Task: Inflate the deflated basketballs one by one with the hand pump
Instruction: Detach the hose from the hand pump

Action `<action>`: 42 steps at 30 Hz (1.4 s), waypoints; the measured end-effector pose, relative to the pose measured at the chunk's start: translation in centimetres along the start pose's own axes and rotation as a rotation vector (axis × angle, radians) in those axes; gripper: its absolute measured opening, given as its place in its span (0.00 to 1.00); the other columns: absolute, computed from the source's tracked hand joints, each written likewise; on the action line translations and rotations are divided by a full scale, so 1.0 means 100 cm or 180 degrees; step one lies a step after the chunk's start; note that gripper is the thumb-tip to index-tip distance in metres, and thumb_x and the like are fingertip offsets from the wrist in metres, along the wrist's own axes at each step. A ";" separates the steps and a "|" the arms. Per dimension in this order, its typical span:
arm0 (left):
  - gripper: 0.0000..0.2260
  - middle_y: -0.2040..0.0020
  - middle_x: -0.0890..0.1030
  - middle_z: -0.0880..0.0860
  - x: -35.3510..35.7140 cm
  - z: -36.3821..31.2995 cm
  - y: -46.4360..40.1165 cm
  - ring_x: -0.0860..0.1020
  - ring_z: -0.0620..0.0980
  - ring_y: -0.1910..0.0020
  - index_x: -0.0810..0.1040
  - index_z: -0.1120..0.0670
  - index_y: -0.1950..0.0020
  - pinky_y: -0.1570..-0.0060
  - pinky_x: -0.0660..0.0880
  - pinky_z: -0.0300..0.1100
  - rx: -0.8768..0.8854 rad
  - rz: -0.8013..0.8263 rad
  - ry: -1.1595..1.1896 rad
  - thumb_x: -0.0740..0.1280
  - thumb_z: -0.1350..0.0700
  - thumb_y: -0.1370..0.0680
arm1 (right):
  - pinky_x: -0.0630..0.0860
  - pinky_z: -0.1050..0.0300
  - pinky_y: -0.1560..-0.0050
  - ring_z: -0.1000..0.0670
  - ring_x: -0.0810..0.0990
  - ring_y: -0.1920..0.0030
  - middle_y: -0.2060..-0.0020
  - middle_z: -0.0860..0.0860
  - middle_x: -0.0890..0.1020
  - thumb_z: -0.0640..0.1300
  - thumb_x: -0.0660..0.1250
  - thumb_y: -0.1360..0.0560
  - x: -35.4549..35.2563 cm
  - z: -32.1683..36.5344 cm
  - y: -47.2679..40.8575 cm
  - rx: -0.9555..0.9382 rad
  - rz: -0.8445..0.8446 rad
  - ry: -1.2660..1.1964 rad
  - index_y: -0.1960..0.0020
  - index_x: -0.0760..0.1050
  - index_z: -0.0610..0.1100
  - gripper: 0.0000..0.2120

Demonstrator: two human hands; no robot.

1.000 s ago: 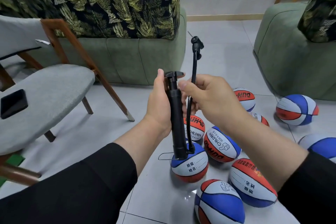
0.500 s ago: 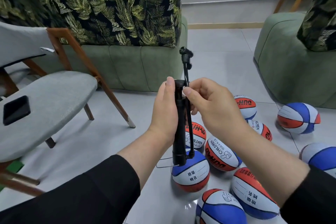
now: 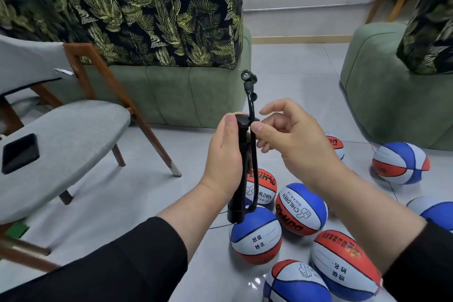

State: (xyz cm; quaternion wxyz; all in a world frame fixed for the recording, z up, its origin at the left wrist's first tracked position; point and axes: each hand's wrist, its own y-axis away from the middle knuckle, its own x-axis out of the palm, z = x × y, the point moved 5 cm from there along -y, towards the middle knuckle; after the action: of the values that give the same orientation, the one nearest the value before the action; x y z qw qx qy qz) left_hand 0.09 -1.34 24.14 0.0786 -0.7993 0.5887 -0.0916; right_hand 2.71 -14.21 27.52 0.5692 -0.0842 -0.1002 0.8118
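The left hand (image 3: 224, 154) grips the black hand pump (image 3: 241, 167) upright, fingers wrapped round its barrel, above the tiled floor (image 3: 152, 193). The right hand (image 3: 291, 140) sits beside the pump's hose (image 3: 252, 130), thumb touching it, fingers loosely curled and spread. Red, white and blue basketballs (image 3: 301, 206) lie scattered on the floor below.

A: Where is there room to reach down?

B: The bare floor (image 3: 127, 203) to the left of the balls (image 3: 301, 206), between them and the chair (image 3: 61, 144), is open tile.

A: And what blocks the way?

B: The balls lie close together under and right of the hands, some touching. The chair's wooden leg (image 3: 147, 130) slants across the left. A green sofa (image 3: 176, 91) closes the back, another sofa (image 3: 382, 86) closes the right; a strip of floor runs between them.
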 end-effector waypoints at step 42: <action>0.10 0.48 0.85 0.57 -0.066 0.041 0.061 0.85 0.59 0.47 0.80 0.50 0.43 0.44 0.82 0.54 -0.1453 0.1001 -0.1055 0.73 0.48 0.20 | 0.85 0.45 0.48 0.47 0.83 0.56 0.46 0.43 0.84 0.44 0.72 0.21 0.039 -0.060 0.034 0.1344 -0.0257 -0.0163 0.36 0.79 0.45 0.14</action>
State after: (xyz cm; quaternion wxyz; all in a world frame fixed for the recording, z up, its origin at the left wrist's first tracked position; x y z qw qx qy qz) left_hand -6.53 3.22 18.34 0.0052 -0.6995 0.6896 0.1875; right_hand -0.14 -11.31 20.80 0.6035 0.0616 0.0544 0.7931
